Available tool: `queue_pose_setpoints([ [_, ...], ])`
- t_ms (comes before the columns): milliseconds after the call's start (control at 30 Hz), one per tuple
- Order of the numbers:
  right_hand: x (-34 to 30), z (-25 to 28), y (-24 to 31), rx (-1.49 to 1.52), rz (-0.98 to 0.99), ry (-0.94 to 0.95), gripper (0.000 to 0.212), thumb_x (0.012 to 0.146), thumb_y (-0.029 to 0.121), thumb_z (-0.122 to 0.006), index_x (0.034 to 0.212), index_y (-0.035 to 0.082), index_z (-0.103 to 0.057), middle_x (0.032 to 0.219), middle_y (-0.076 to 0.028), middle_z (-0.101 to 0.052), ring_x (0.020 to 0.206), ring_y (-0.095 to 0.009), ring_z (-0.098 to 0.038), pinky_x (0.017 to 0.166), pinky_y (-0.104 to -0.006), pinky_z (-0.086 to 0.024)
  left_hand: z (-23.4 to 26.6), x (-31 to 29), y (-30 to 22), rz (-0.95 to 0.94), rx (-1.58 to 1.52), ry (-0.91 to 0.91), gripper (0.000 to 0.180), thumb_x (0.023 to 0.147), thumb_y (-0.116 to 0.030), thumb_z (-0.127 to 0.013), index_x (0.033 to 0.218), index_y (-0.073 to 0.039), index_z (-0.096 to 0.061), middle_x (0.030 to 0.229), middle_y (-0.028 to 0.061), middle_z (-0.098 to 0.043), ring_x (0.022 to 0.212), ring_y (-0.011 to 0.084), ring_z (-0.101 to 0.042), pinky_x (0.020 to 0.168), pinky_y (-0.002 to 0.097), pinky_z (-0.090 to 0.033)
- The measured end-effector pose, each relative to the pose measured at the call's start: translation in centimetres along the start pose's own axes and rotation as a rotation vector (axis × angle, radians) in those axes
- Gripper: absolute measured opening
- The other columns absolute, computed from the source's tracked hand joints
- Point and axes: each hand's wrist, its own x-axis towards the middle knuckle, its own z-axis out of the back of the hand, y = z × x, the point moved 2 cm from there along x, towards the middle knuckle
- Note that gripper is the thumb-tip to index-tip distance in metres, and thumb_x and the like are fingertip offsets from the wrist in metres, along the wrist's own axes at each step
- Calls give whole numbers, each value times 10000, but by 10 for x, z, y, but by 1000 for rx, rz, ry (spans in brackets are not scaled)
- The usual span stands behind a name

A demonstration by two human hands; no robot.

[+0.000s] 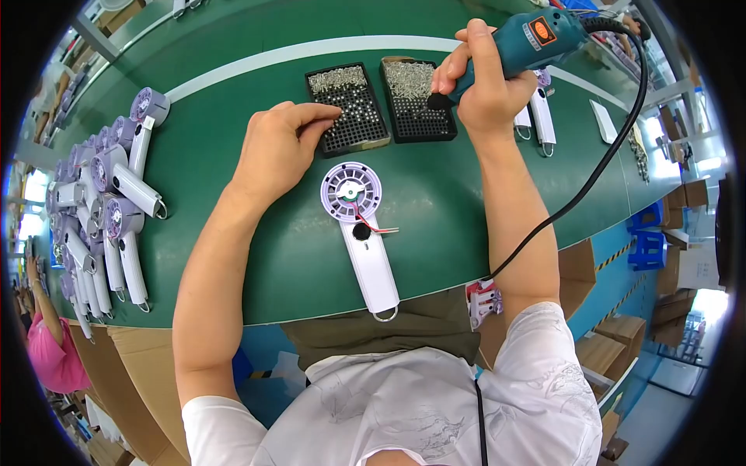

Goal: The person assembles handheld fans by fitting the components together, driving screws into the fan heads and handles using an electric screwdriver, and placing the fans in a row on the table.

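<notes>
My right hand is wrapped round a teal electric screwdriver, raised over the right-hand screw tray, its dark tip pointing down to the left. My left hand reaches over the left-hand screw tray, thumb and forefinger pinched close to the screws; whatever is between the fingertips is too small to make out. Both black trays have rows of holes and heaped screws at the far end. Below them lies a handheld fan with a white handle and an open purple head, a white hub and loose red and white wires showing.
Many similar purple and white fans are piled at the left of the green table. A few more fans lie at the right. The black power cord loops past my right forearm. A person in pink is at far left.
</notes>
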Motion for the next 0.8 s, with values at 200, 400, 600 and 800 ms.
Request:
queue_pose_setpoints([
  [200,0,0,-2,3,-11,1,243,993,175,-636,930,-57,-605,583,-72,-562,416,-172,-536,431,-368,-496,9,-4,-4,-61,-131,-110,234,912,-42,-701,1113,-125,-788,891,47,-722,684,137,-582,625,272,-461],
  [400,0,1,-3,4,-35,-3,234,989,170,-637,924,-53,-607,583,-70,-558,418,-175,-538,431,-368,-492,41,-13,-15,-112,-358,341,574,735,-180,-850,1273,-55,-692,1173,42,-705,890,118,-579,663,248,-454],
  [600,-2,0,-3,-8,-41,-21,235,985,173,-642,916,-50,-609,581,-73,-556,418,-175,-538,431,-368,-494,35,-25,-29,-317,-264,448,894,584,-280,-973,1372,-65,-609,1207,76,-683,975,227,-618,711,322,-511],
  [800,-2,1,-5,7,-34,5,218,987,160,-639,910,-42,-610,581,-76,-560,421,-177,-543,432,-369,-497,22,-32,-22,-307,-280,384,787,607,-250,-967,1303,-52,-658,1149,82,-700,974,237,-603,729,329,-509],
])
